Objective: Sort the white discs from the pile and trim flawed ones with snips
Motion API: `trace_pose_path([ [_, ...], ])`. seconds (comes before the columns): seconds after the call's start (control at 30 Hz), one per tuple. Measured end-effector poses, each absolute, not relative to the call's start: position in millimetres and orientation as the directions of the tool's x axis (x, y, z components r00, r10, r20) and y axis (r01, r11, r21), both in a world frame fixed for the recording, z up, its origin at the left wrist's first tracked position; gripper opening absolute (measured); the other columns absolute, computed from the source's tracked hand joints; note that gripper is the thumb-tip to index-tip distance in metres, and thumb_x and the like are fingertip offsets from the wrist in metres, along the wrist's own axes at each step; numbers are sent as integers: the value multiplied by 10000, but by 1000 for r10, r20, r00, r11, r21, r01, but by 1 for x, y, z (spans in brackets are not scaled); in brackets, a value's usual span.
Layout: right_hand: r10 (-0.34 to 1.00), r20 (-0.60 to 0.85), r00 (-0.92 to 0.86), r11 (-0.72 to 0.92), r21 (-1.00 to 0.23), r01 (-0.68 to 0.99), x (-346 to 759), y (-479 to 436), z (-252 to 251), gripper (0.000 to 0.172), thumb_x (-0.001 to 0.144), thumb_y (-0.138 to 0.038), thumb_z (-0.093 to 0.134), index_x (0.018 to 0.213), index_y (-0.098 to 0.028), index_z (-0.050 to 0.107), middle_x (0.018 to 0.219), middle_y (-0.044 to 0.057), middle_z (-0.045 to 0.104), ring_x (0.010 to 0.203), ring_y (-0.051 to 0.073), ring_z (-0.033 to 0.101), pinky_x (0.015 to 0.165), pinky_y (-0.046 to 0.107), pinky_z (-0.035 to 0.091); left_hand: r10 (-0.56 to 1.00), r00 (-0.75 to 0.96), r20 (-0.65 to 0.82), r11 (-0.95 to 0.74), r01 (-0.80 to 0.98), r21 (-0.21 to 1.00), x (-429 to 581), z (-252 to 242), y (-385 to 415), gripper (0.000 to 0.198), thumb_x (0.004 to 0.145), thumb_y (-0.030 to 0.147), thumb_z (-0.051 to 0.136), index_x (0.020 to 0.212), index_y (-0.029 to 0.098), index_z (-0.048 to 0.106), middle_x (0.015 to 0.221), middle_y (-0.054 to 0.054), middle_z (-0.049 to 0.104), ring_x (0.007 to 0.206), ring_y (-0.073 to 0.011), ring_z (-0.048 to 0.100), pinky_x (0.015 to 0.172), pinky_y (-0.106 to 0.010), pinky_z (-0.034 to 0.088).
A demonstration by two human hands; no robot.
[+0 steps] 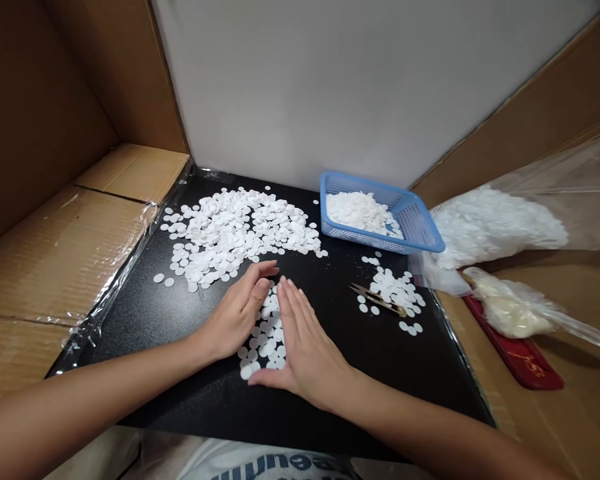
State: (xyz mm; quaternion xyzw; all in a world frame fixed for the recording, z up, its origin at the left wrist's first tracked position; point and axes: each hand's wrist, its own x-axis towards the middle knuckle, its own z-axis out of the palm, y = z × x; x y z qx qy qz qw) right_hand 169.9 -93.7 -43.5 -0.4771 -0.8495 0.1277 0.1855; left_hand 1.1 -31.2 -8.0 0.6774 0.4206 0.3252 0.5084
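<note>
On a black board [200, 400], my left hand [240, 312] and my right hand [305, 343] stand on edge with fingers stretched out, cupped round a small batch of white round discs [266, 340] lying between them. Both hands touch the board and hold nothing. Just beyond my fingertips spreads a large heap of the same white discs [235, 230]. A smaller scatter of discs [395, 293] lies to the right, with small metal snips [377, 299] resting on it.
A blue plastic basket [420, 223] holding white discs stands at the board's far right. A clear bag of discs [495, 227], a smaller bag [510, 310] and a red flat object [525, 360] lie on cardboard to the right. Cardboard walls flank both sides.
</note>
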Motion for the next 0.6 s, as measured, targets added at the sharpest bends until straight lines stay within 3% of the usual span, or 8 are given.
trace_pose_path([
  [0.1,863,206,-461,503,-432,748,159,-74,-40,1206,795,-603,732,1577,-1,38,1564,358,256,1498,447,209,1185,641,297,931,365,17,-82,163,983,18,-11,-28,520,1030,598,294,1299,227,538,1320,-86,619,1286,-238,548,1119,-419,415],
  [0.2,875,177,-451,465,-568,679,158,-61,-29,811,895,-429,674,1506,-33,316,1490,296,406,1449,377,357,1168,563,374,949,314,25,-58,97,994,27,-11,-22,497,1031,579,321,1236,218,594,1252,-76,658,1231,-234,589,1083,-409,452],
  [0.27,878,197,-436,441,-685,580,166,-59,-22,609,957,-371,590,1471,-107,397,1465,220,464,1412,295,428,1162,483,406,959,283,27,-39,37,999,25,-9,-20,500,1036,562,318,1201,197,617,1224,-85,681,1212,-238,610,1087,-420,457],
  [0.33,892,227,-392,415,-755,508,178,-63,-17,523,1004,-376,507,1473,-165,411,1478,169,474,1402,245,448,1169,444,400,963,269,18,-14,-18,1000,16,-5,-19,519,1043,549,292,1182,176,625,1213,-101,700,1220,-243,619,1123,-445,432],
  [0.4,900,218,-377,403,-745,531,191,-70,-17,587,1009,-442,493,1523,-200,349,1539,154,423,1442,253,400,1187,473,369,946,323,-9,11,-5,1000,-2,1,-20,488,1037,534,326,1220,182,611,1262,-108,691,1269,-248,598,1166,-467,391],
  [0.47,881,176,-439,436,-661,611,202,-79,-21,864,926,-574,592,1597,-224,175,1617,163,305,1502,307,284,1201,547,321,866,495,-64,0,127,992,-26,7,-23,442,965,462,554,1348,241,541,1429,-87,595,1380,-258,503,1190,-476,365],
  [0.53,849,155,-506,500,-545,673,207,-86,-27,1201,784,-684,693,1613,-220,-42,1650,193,205,1527,362,183,1199,608,286,747,659,-92,-111,259,959,-49,13,-26,775,855,360,723,1525,320,335,1620,-70,354,1484,-277,347,1212,-513,315],
  [0.6,822,168,-544,554,-451,700,204,-89,-32,1384,696,-734,726,1587,-182,-178,1649,237,164,1528,391,141,1192,634,281,658,742,-128,-216,348,912,-65,15,-30,950,825,284,753,1581,362,183,1677,-71,195,1509,-304,283,1198,-566,310],
])
